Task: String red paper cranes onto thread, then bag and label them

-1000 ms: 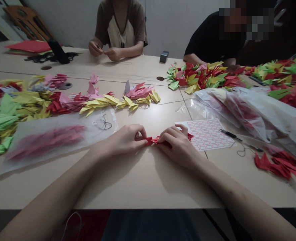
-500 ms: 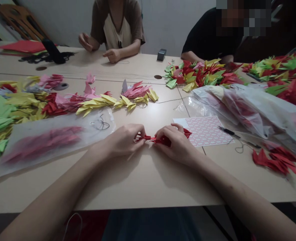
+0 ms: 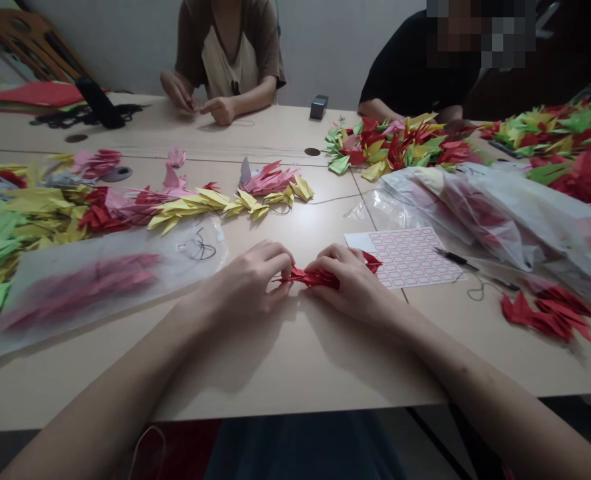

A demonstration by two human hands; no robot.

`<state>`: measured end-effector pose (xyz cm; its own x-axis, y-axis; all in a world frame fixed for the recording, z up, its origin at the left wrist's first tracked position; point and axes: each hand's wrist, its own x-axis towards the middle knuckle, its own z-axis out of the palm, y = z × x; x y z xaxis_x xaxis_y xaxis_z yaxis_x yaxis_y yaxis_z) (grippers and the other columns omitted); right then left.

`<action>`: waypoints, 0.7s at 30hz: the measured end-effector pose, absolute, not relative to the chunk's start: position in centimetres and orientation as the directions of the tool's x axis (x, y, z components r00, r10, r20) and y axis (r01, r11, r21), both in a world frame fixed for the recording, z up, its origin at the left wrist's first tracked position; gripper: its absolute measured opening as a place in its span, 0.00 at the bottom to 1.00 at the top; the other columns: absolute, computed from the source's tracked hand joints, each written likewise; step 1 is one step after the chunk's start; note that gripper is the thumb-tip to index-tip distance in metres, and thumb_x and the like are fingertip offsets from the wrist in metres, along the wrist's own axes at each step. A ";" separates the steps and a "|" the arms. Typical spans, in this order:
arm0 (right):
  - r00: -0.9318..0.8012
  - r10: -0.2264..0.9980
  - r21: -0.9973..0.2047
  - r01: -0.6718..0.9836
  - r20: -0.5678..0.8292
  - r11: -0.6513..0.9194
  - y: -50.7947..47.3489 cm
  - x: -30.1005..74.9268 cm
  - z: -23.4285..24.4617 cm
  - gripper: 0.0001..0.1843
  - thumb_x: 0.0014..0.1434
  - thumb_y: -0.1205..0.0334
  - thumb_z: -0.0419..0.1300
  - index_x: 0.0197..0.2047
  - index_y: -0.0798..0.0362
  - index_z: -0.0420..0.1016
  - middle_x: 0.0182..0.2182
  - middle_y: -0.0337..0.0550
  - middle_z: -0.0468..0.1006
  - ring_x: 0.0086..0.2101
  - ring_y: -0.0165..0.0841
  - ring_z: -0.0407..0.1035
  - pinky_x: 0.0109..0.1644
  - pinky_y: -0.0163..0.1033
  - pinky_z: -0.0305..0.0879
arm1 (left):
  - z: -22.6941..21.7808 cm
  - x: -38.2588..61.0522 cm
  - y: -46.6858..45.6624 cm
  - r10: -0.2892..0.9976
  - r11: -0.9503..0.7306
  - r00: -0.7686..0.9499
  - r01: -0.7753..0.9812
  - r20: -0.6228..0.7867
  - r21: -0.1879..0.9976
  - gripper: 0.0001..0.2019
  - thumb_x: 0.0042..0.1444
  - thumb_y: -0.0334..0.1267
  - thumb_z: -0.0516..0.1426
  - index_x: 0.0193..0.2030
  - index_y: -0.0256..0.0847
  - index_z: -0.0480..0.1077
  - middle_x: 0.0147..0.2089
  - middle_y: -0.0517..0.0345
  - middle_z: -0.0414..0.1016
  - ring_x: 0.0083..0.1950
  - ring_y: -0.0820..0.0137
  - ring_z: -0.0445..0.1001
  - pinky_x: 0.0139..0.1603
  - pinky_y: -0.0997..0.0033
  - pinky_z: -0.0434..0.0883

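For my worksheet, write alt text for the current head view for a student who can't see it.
A person's left hand and right hand hold red folded paper between them at a pale table. A translucent bag lies to the left, a printed sheet to the right. Two people are opposite, and colorful folded paper is heaped on both sides.
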<state>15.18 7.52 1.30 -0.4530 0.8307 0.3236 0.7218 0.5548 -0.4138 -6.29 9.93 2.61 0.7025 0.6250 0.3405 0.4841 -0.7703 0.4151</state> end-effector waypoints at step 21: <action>-0.476 0.865 -0.652 0.607 0.161 0.455 7.7 15.8 3.1 0.05 0.55 0.66 0.56 0.38 0.51 0.67 0.33 0.40 0.74 0.33 0.32 0.65 0.39 0.41 0.57 | 2.2 -6.4 10.2 0.575 -0.813 0.692 0.427 0.436 0.395 0.04 0.55 0.28 0.54 0.32 0.39 0.64 0.40 0.54 0.70 0.39 0.71 0.71 0.40 0.70 0.70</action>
